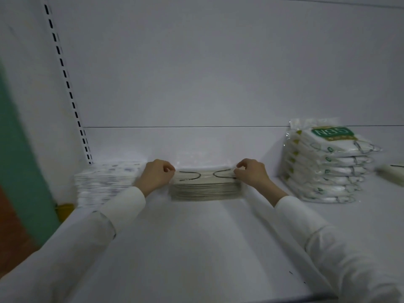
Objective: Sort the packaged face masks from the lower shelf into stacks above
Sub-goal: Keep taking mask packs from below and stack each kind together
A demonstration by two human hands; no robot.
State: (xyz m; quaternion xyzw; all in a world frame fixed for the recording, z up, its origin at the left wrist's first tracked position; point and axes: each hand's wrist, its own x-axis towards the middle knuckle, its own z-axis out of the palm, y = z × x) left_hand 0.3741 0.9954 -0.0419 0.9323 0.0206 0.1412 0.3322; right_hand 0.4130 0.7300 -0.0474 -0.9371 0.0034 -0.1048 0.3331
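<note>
On the white shelf [196, 248] a middle stack of beige packaged masks [205, 190] with dark ear loops sits near the back wall. My left hand [156, 174] pinches the left end of its top pack [206, 174], and my right hand [251, 172] pinches the right end. That top pack lies flat on the stack. A stack of white patterned mask packs [105, 182] stands just left of my left hand. To the right rises a taller stack of white N95 packs [323, 165] with a green label on top.
A slotted upright rail [65, 79] runs down the back left corner. Another white pack [391, 170] lies at the far right edge. A green panel [15, 149] borders the shelf on the left. The white back wall [218, 73] stands close behind the stacks.
</note>
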